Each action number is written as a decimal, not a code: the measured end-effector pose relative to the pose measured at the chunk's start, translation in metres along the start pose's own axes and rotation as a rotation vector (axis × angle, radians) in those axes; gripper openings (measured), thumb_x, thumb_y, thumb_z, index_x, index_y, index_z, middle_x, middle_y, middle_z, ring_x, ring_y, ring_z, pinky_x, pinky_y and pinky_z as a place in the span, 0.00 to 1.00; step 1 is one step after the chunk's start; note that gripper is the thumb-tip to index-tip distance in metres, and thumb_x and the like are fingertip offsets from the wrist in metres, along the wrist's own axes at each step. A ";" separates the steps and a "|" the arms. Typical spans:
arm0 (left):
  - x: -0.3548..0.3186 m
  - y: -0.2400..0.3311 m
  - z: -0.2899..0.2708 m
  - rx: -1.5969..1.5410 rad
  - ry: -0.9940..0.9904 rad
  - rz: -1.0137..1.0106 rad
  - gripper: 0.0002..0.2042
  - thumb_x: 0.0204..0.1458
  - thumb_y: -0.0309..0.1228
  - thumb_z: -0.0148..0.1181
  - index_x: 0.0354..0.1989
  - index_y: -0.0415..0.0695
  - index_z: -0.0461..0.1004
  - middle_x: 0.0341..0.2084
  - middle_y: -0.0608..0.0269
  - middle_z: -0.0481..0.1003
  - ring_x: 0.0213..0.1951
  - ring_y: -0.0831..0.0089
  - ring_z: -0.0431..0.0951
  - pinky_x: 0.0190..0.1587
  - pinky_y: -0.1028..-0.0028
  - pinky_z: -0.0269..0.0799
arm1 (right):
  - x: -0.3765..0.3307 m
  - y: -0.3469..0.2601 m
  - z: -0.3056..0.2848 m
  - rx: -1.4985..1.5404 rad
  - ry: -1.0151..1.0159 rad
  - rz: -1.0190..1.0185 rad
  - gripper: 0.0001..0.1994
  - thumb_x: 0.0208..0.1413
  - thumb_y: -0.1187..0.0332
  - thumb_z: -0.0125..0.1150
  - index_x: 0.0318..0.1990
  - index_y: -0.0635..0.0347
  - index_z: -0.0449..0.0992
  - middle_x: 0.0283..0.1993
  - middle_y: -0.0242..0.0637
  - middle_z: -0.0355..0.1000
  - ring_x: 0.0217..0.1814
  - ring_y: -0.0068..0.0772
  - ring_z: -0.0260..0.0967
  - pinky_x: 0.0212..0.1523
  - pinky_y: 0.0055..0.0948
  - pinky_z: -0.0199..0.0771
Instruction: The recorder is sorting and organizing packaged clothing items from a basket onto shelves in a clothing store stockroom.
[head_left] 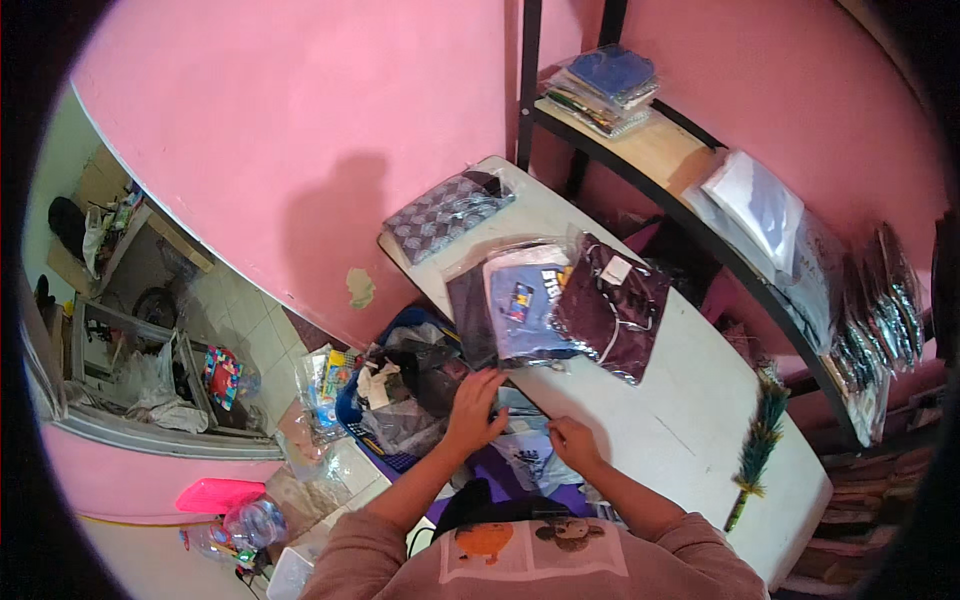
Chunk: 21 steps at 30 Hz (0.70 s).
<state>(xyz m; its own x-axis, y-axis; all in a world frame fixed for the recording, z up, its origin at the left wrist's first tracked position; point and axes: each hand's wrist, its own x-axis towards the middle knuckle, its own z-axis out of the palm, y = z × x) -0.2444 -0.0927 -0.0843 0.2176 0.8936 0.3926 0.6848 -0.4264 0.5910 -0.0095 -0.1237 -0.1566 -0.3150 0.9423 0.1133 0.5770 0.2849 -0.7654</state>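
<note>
My left hand (474,408) is over the rim of a blue basket (352,412), by the near edge of the white table (690,425). Its fingers reach forward, with the thumb apart, and no held thing shows. My right hand (574,445) is curled closed at the table's near edge; what it holds, if anything, is hidden. Between and below both hands lies a clear-bagged pale garment (528,450). Just beyond them, on the table, are a bagged blue-and-white garment (525,300) and a bagged maroon garment (612,312). Dark bagged clothes (430,375) fill the basket.
A patterned grey bagged cloth (450,215) lies at the table's far end. A green feathery duster (758,440) lies on the right. A black-framed shelf (680,165) with packaged clothes runs along the right wall. Plastic bottles (250,525) stand at lower left.
</note>
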 end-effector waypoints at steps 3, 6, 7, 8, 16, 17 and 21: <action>-0.117 -0.090 0.008 -0.033 0.097 -0.417 0.28 0.40 0.31 0.58 0.53 0.38 0.63 0.51 0.45 0.63 0.55 0.50 0.61 0.58 0.59 0.54 | 0.004 -0.015 0.049 0.072 -0.154 0.006 0.09 0.47 0.73 0.55 0.37 0.60 0.74 0.33 0.42 0.71 0.31 0.40 0.71 0.34 0.33 0.71; -0.241 -0.184 0.005 -0.321 -0.056 -1.193 0.28 0.41 0.41 0.59 0.48 0.34 0.68 0.39 0.43 0.73 0.44 0.47 0.72 0.48 0.64 0.66 | 0.006 0.022 0.126 0.001 -0.393 0.165 0.18 0.46 0.64 0.59 0.46 0.58 0.71 0.37 0.42 0.73 0.38 0.40 0.71 0.39 0.35 0.71; -0.292 -0.208 -0.002 -0.470 0.038 -1.435 0.25 0.42 0.40 0.57 0.47 0.34 0.69 0.41 0.43 0.73 0.45 0.48 0.72 0.48 0.64 0.67 | 0.013 0.023 0.151 0.016 -0.413 0.152 0.18 0.46 0.64 0.59 0.46 0.58 0.71 0.37 0.42 0.73 0.38 0.40 0.71 0.39 0.35 0.71; -0.331 -0.229 -0.014 -0.315 -0.113 -1.533 0.25 0.42 0.41 0.57 0.46 0.35 0.70 0.43 0.44 0.73 0.46 0.49 0.72 0.49 0.64 0.67 | 0.020 0.022 0.171 0.010 -0.474 0.249 0.20 0.46 0.62 0.60 0.46 0.58 0.70 0.38 0.45 0.72 0.41 0.45 0.71 0.41 0.38 0.70; -0.404 -0.275 -0.035 0.057 -0.334 -1.675 0.33 0.38 0.46 0.59 0.49 0.32 0.66 0.47 0.38 0.69 0.50 0.49 0.70 0.52 0.65 0.66 | 0.104 0.082 0.271 -0.160 -0.600 0.590 0.31 0.43 0.56 0.63 0.55 0.61 0.62 0.52 0.51 0.66 0.55 0.50 0.64 0.53 0.39 0.64; -0.413 -0.282 -0.031 0.054 -0.334 -1.683 0.33 0.38 0.46 0.59 0.49 0.32 0.66 0.47 0.38 0.69 0.50 0.49 0.70 0.52 0.65 0.66 | 0.113 0.089 0.284 -0.184 -0.550 0.545 0.33 0.43 0.55 0.63 0.56 0.60 0.61 0.53 0.51 0.65 0.56 0.50 0.63 0.53 0.39 0.64; -0.418 -0.325 0.000 0.068 -0.304 -1.773 0.37 0.37 0.47 0.61 0.51 0.28 0.63 0.48 0.35 0.68 0.52 0.48 0.68 0.54 0.64 0.64 | 0.151 0.162 0.347 -0.245 -0.290 0.539 0.35 0.44 0.56 0.63 0.59 0.58 0.58 0.58 0.53 0.58 0.60 0.52 0.57 0.57 0.41 0.61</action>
<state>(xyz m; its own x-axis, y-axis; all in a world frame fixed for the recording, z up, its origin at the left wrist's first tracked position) -0.5580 -0.3282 -0.4404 -0.6286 0.2271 -0.7438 0.2430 0.9659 0.0895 -0.2249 0.0037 -0.4838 -0.1042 0.8886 -0.4467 0.8550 -0.1495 -0.4967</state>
